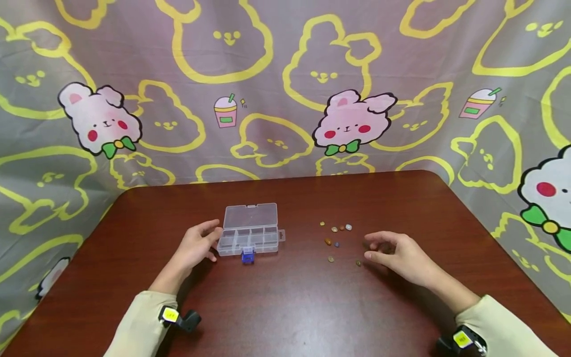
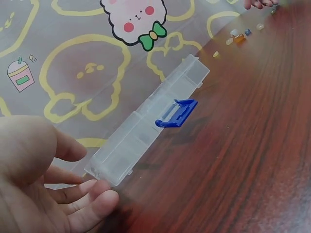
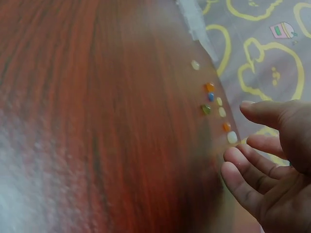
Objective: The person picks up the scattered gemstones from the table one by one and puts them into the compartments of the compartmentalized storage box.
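A clear plastic compartment box [image 1: 249, 240] stands on the table with its lid [image 1: 251, 216] raised at the back and a blue latch [image 1: 248, 255] hanging at its front. Dividers split the inside into small sections. My left hand [image 1: 196, 244] is at the box's left end, fingers loosely bent. In the left wrist view, its fingertips [image 2: 104, 189] are right at the box's near corner. Several small coloured stones [image 1: 348, 227] lie scattered to the right of the box. My right hand [image 1: 399, 253] hovers just right of them, fingers relaxed, nothing between thumb and fingers.
The dark brown wooden table [image 1: 303, 307] ends at the back against a patterned cloth [image 1: 276, 109], which also hangs along both sides. A hanging tab [image 1: 282, 235] sticks out from the box's right end. A green stone [image 1: 358, 263] lies closest to the right thumb.
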`<state>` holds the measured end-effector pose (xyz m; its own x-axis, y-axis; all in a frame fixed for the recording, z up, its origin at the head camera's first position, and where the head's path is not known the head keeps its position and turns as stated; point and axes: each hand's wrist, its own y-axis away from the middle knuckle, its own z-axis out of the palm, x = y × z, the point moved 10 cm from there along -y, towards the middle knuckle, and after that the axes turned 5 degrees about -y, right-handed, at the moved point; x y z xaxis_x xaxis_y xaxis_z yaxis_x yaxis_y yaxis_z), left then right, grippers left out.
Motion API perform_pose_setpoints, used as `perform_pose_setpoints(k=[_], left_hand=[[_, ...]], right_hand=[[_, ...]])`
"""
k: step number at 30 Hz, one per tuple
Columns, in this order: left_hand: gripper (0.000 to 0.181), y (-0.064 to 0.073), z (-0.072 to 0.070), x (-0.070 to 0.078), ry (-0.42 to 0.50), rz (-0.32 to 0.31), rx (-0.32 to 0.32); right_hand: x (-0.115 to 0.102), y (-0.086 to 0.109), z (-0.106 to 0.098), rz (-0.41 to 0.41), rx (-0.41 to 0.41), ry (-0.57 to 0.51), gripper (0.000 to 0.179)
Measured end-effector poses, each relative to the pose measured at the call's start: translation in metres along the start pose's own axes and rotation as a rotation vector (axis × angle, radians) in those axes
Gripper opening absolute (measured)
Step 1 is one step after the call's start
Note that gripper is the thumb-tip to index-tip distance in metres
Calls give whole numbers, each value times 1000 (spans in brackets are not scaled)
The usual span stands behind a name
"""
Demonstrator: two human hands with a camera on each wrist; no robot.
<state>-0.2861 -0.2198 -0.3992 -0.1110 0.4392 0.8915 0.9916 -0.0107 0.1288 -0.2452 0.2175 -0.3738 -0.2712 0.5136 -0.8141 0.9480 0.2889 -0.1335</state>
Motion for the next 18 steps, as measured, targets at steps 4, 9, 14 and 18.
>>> perform_pose_setpoints(k=[4, 9, 14, 18], left_hand=[[47, 1, 2, -3, -13, 8, -1], [43, 2, 6, -4, -11, 16, -9], [44, 3, 8, -2, 29, 35, -25], [45, 1, 8, -1, 47, 50, -35]], right_hand=[[1, 2, 11, 1, -40, -11, 36], [2, 0, 19, 4, -81, 22, 33], [-2, -2, 22, -24, -84, 67, 31], [-5, -4, 22, -43, -73, 115, 28]])
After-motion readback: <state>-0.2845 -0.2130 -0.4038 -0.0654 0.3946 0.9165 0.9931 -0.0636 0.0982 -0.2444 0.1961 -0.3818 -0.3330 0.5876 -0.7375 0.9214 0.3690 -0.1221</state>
